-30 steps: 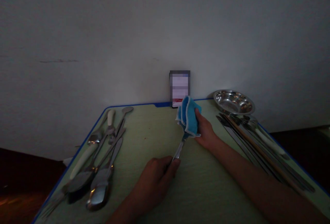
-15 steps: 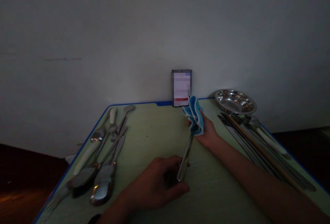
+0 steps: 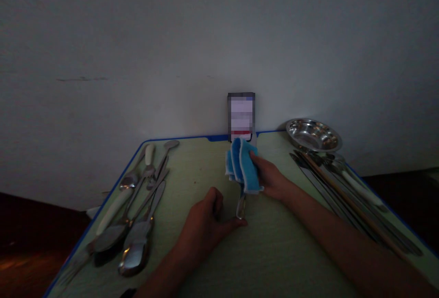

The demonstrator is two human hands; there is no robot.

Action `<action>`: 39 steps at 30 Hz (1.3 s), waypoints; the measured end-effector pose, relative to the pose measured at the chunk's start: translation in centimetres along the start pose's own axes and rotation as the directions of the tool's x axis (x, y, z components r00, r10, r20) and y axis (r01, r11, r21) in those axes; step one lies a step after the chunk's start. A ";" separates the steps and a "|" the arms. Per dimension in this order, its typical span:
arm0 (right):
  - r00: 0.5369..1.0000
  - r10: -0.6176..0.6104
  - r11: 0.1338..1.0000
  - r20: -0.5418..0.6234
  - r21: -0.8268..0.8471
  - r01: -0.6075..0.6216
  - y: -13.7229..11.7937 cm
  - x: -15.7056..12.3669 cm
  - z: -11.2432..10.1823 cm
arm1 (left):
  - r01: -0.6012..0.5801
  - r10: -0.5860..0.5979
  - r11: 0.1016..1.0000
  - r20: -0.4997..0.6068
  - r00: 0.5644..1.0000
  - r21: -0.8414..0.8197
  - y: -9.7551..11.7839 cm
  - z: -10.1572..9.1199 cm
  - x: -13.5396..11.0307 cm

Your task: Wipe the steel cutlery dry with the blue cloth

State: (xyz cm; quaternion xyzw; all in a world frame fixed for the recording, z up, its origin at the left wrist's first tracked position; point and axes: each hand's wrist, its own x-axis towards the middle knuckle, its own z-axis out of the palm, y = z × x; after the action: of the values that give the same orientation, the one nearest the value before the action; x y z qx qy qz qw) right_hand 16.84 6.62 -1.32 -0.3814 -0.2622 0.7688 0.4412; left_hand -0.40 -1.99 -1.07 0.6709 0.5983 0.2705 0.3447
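Note:
My right hand point(image 3: 270, 177) grips a folded blue cloth point(image 3: 248, 167) with a pale edge, wrapped around a metal utensil point(image 3: 241, 206). Only the handle of that utensil sticks out below the cloth; its head is hidden, so I cannot tell its kind. My left hand point(image 3: 206, 225) is just left of the handle's end, thumb stretched out beneath it and apart from the curled fingers. The thumb tip seems to touch the handle's end, but nothing is held between thumb and fingers.
Several spoons, forks and knives point(image 3: 137, 225) lie along the table's point(image 3: 192, 165) left side. On the right are chopsticks point(image 3: 343, 193), more cutlery point(image 3: 360, 186) and a shiny metal bowl point(image 3: 313, 134). A phone with a blurred screen point(image 3: 241, 113) leans against the wall point(image 3: 171, 51).
The cloth has moved left and down along the utensil, covering more of its handle. My left hand has let go of the handle, its fingers lifting away from it.

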 end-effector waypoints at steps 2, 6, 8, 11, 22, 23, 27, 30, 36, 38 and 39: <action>1.000 0.013 0.998 -0.001 -0.061 -0.013 0.1 -0.2 0.0 | -0.027 0.027 0.995 0.006 1.000 -0.095 0.2 -0.3 0.2; 0.999 0.020 0.992 0.025 -0.124 -0.016 -0.1 -0.8 -0.2 | -0.093 0.073 0.940 -0.073 0.995 -0.328 0.7 -1.1 0.3; 0.995 0.048 0.988 0.092 -0.149 -0.034 -0.1 -1.2 -0.3 | -0.064 0.013 0.931 -0.141 0.990 -0.360 0.8 -1.4 0.3; 0.975 0.141 0.960 0.173 -0.262 -0.093 0.1 -1.8 -0.2 | -0.029 -0.047 0.908 -0.171 0.984 -0.418 0.8 -1.5 0.3; 0.845 0.401 0.659 0.355 -0.752 0.003 -0.9 -2.9 1.2 | 0.067 -0.125 0.963 -0.211 0.969 -0.262 1.2 -1.7 0.6; 0.838 0.410 0.629 0.361 -0.777 0.026 -1.0 -2.9 1.2 | 0.069 -0.131 0.960 -0.216 0.968 -0.271 1.1 -1.7 0.6; 0.800 0.476 0.532 0.365 -0.844 0.068 -1.7 -2.8 1.1 | 0.026 -0.143 0.915 -0.263 0.954 -0.403 0.7 -1.4 0.5; 0.779 0.526 0.476 0.341 -0.877 0.063 -3.0 -3.2 1.0 | -0.054 -0.138 0.871 -0.349 0.927 -0.488 0.5 -1.2 0.4; 0.819 0.499 0.327 0.283 -0.937 0.125 -6.9 -4.5 0.3 | -0.126 -0.221 0.764 -0.440 0.870 -0.633 0.5 -1.3 0.6; 0.845 0.472 0.322 0.253 -0.941 0.103 -7.9 -4.8 -0.1 | -0.126 -0.260 0.729 -0.442 0.859 -0.673 0.6 -1.4 0.7; 0.855 0.462 0.324 0.238 -0.942 0.087 -8.3 -5.0 -0.3 | -0.119 -0.279 0.712 -0.435 0.856 -0.692 0.7 -1.5 0.7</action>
State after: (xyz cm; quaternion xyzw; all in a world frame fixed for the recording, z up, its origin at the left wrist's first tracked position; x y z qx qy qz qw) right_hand 22.68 6.21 6.43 -0.3935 -0.7014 0.5936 -0.0301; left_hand -1.06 -1.08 0.36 0.3665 0.5499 0.6272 0.4123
